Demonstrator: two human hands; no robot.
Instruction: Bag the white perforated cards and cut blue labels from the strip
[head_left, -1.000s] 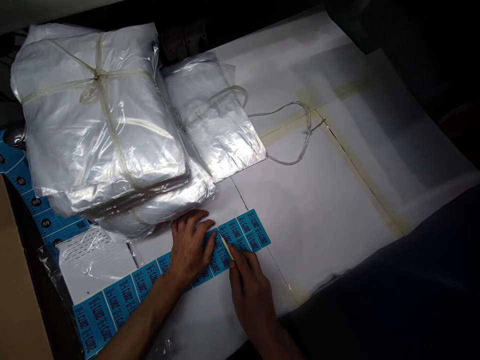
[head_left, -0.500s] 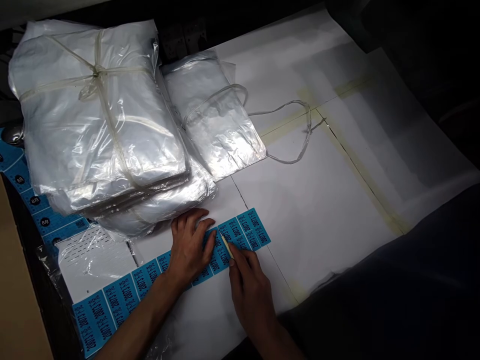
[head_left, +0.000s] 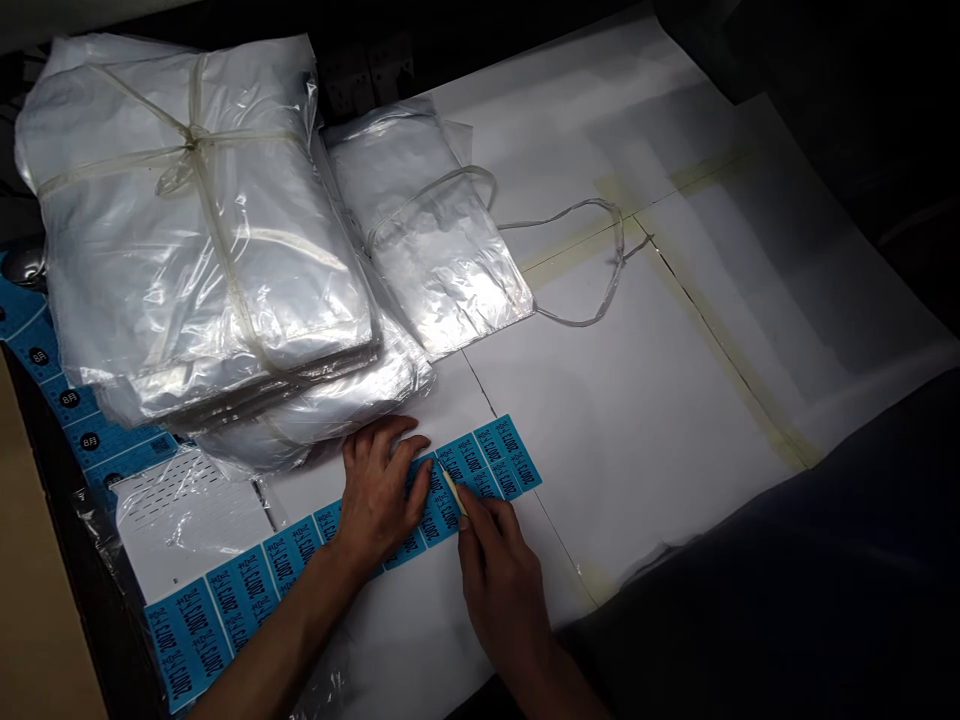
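A long strip of blue stickers point(head_left: 187, 650) printed with dark numbers lies across the white paper. My left hand point(head_left: 379, 490) presses down on it, fingers spread and touching the strip and the paper beyond; it holds nothing. Closed around a slim pale-yellow pen-like tool point(head_left: 453, 494), my right hand point(head_left: 504, 575) rests just to the right of the left one. The tool's thin tip points at the upper edge of the strip, by a white line between two stickers. Whether it is a pen or a blade cannot be made out. Part of the strip is hidden under my left hand and forearm.
Stacked clear plastic bags point(head_left: 202, 240), tied with string, stand at the upper left. A smaller bag bundle point(head_left: 442, 240) lies beside them with a loose string loop point(head_left: 619, 250). More blue stickers point(head_left: 105, 430) and a cardboard edge point(head_left: 37, 560) are at the left. White paper point(head_left: 637, 400) covers the table.
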